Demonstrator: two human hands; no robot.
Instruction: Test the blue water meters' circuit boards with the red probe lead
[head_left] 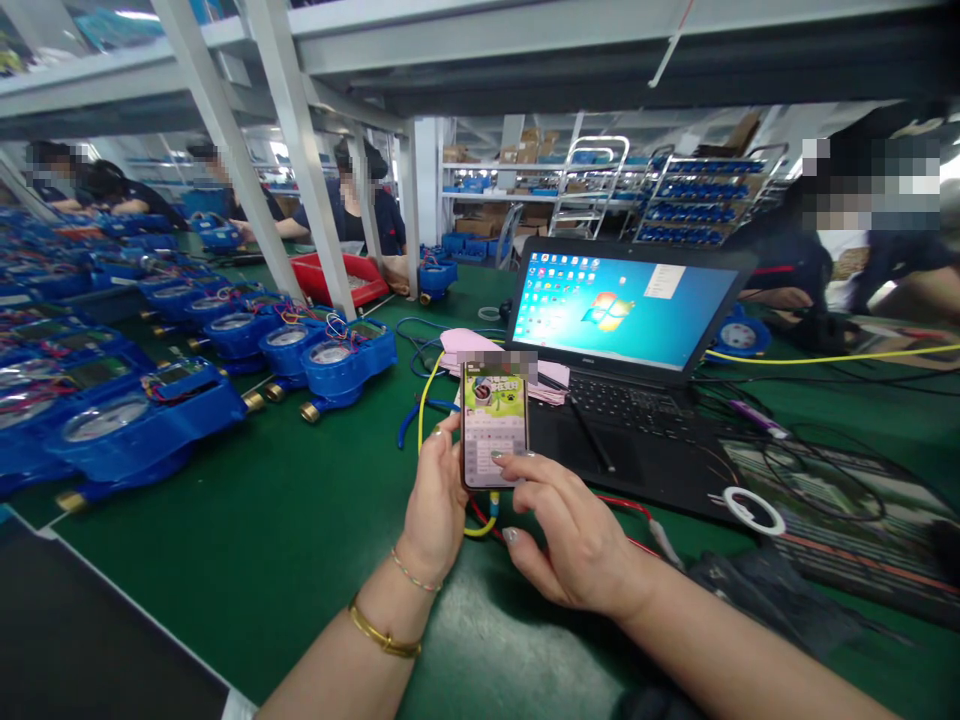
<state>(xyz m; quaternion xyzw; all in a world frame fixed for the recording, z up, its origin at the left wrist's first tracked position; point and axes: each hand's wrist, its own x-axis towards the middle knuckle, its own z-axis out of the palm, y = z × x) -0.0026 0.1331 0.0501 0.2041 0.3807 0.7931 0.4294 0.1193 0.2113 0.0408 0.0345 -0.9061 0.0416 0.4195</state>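
Observation:
My left hand (pixel 437 500) is wrapped round the left side of a smartphone (pixel 495 425), holding it upright with its lit screen towards me. The screen shows a green picture above a keyboard. My right hand (pixel 574 530) has its fingers apart, with a fingertip on the lower part of the screen; it grips nothing. Just behind the phone lies a pink cloth (pixel 469 345). An open laptop (pixel 615 310) with a lit desktop stands to the right, and a black pen (pixel 592 435) rests across it.
Rows of blue meters (pixel 337 365) with brass ends fill the left side. A red bin (pixel 341 278) stands behind them. Cables, a white ring (pixel 754 510) and a dark cloth (pixel 772 600) lie at the right. Several people sit beyond the metal posts and at the right.

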